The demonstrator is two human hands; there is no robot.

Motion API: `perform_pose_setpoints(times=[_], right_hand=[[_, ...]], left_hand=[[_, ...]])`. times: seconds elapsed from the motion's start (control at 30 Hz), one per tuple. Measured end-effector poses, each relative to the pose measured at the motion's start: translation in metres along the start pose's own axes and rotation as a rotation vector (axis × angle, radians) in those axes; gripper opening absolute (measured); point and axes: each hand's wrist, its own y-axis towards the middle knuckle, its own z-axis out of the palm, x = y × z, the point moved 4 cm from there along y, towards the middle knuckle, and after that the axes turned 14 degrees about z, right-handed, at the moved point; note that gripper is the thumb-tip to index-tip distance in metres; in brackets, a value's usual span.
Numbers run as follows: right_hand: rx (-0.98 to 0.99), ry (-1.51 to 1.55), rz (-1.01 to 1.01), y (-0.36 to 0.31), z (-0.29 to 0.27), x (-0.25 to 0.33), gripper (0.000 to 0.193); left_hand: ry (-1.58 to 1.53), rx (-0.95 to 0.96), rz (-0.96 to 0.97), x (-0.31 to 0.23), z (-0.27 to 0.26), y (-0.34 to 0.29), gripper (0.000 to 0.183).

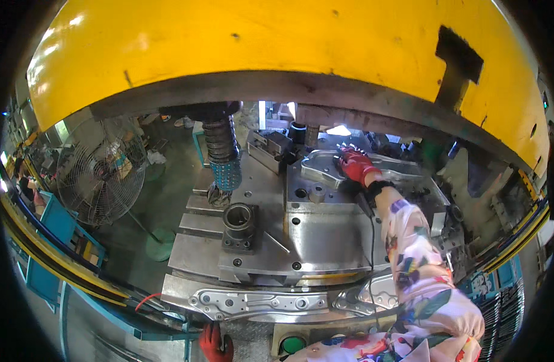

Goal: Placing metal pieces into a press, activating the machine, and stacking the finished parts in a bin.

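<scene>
My right hand (356, 166), in a red glove, reaches far forward under the press. Its fingers curl over the middle of a long stamped metal part (322, 164) on the steel die (331, 226). The fingertips and the edge under them are partly hidden. My left hand (217, 344), also red-gloved, is low at the front edge with its thumb apart from the fingers and nothing visible in it. Just beyond it, a shaped metal bracket (259, 303) with holes lies on the front ledge. A second bracket (379, 294) lies to its right, partly behind my right sleeve.
A yellow press ram (277, 42) spans overhead. A spring-covered guide post (220, 145) hangs above a round guide bushing (238, 220). A thin rod (277, 242) lies on the die plate. A green button (292, 345) is at the front, and a fan (102, 175) stands left.
</scene>
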Motion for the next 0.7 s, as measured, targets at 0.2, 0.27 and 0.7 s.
perform_pose_setpoints(times=[0.2,0.27,0.7], right_hand=[[-0.294,0.288,-0.167,-0.058,-0.028,0.017,0.042],[-0.481,0.383,-0.489,-0.125,-0.049,0.012,0.036],[0.522,0.522,0.610,-0.531,0.168,-0.297,0.042]], left_hand=[[-0.286,-0.071,-0.310,0.004,0.043,-0.043,0.050],[-0.525,-0.004,-0.411,-0.001,0.078,-0.055,0.054],[-1.426,0.336,-0.427,-0.069,0.189,-0.057,0.080]])
